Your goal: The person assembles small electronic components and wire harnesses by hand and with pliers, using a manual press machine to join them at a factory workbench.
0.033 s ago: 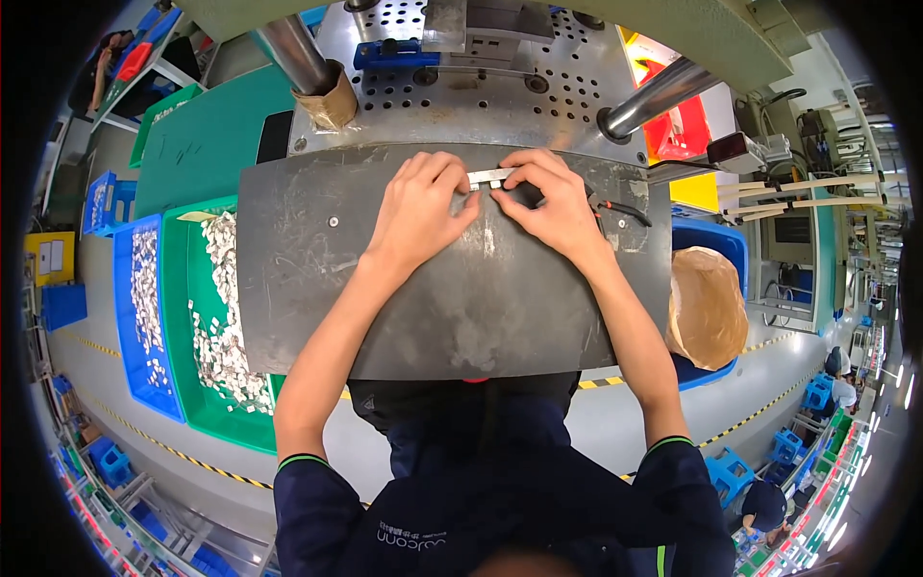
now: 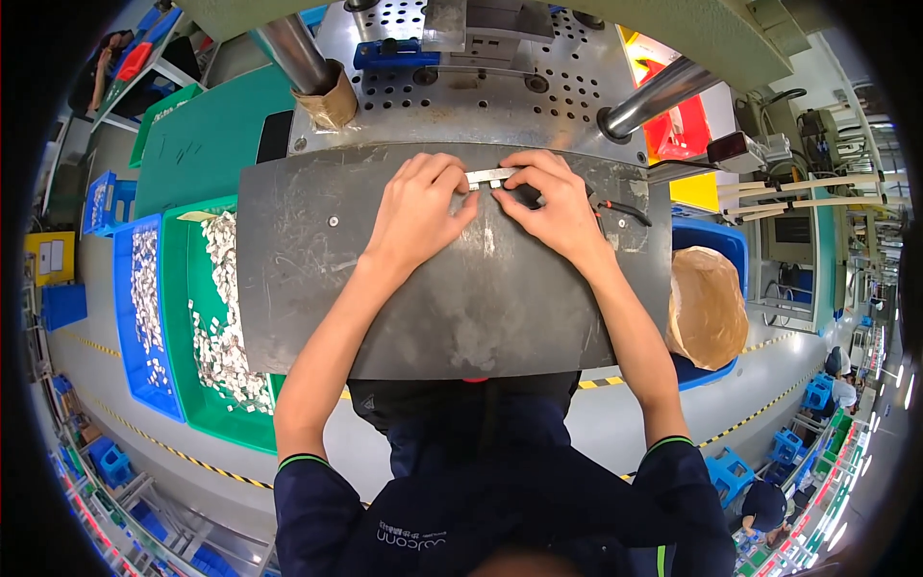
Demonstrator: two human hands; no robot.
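Near the far edge of the dark metal plate [image 2: 288, 279], a short silvery metal strip [image 2: 491, 177] with small blocks on its near side spans the gap between my hands. My left hand [image 2: 423, 204] pinches its left end between thumb and fingers. At the other end my right hand [image 2: 553, 200] grips it the same way, fingers bent. My fingers hide both ends of the strip. Beside my right hand lies a pair of pliers [image 2: 625, 211] with dark and red handles, partly covered by that hand.
Beyond the plate stands a press bed [image 2: 442, 115] with holes and thick steel posts [image 2: 296, 58]. Left are a green bin [image 2: 207, 279] and a blue bin [image 2: 130, 308] of small pale metal parts. At right, a paper-lined blue bin [image 2: 711, 245]. Other people sit farther off.
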